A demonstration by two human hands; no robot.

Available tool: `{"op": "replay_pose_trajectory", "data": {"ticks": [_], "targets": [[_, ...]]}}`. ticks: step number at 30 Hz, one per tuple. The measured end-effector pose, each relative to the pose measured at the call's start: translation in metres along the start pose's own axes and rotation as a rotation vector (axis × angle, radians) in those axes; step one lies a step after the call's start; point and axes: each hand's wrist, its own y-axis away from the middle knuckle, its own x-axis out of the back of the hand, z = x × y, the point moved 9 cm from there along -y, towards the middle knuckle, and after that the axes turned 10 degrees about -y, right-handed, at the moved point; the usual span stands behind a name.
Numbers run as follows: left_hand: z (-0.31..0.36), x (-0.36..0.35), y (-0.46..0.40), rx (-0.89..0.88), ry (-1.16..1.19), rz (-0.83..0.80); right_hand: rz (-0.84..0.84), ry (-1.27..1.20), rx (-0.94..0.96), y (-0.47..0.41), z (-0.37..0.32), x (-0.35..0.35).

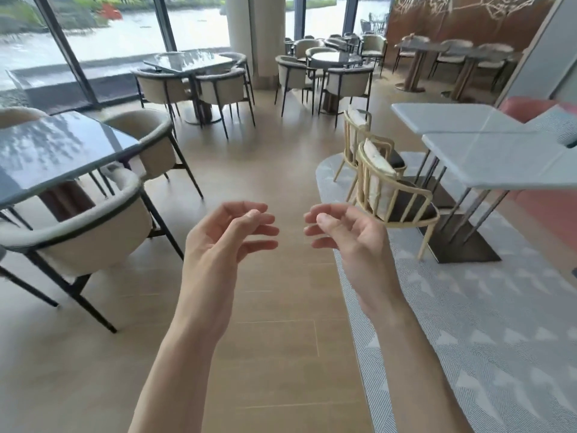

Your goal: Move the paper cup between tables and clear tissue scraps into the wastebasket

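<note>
A bright café room with a pale wood floor (274, 307) runs toward tall windows at the far end, and a patterned grey rug (487, 339) covers the right side. No paper cup, tissue scrap or wastebasket shows anywhere in this view, so where the task's things are cannot be told from here.

Nearest, both hands are raised over the floor, palms turned toward each other and apart. The left hand (224, 242) has its fingers loosely curled and its grip holds nothing. The right hand (346, 239) is the same: fingers relaxed and slightly bent, grip bare.

Further out, a dark glossy table (53, 151) stands on the left, ringed by cream upholstered chairs (90, 242); its visible top carries only window reflections. On the right, two pale table tops (499, 157) stand on dark metal legs with light wooden chairs (393, 192) beside them; nothing lies on the parts that show. More tables and chairs fill the far end.

With both hands free and no cup in sight, the person seems to be between steps, probably walking between tables. Whether the cup was already moved, or the scraps binned, cannot be judged; no container is visible to check.
</note>
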Motion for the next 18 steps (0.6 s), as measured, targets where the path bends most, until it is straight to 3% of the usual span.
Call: {"op": "replay_pose_trajectory", "data": {"ticks": [8, 13, 18], "targets": [[-0.069, 0.017, -0.184, 0.050, 0.024, 0.124, -0.028, 0.018, -0.039, -0.192, 0.058, -0.026], [-0.118, 0.013, -0.329, 0.060, 0.035, 0.072, -0.023, 0.016, -0.019, -0.326, 0.106, -0.054], [-0.120, -0.001, -0.498, 0.020, 0.012, -0.056, -0.010, 0.023, 0.039, -0.480, 0.115, -0.091]]}}
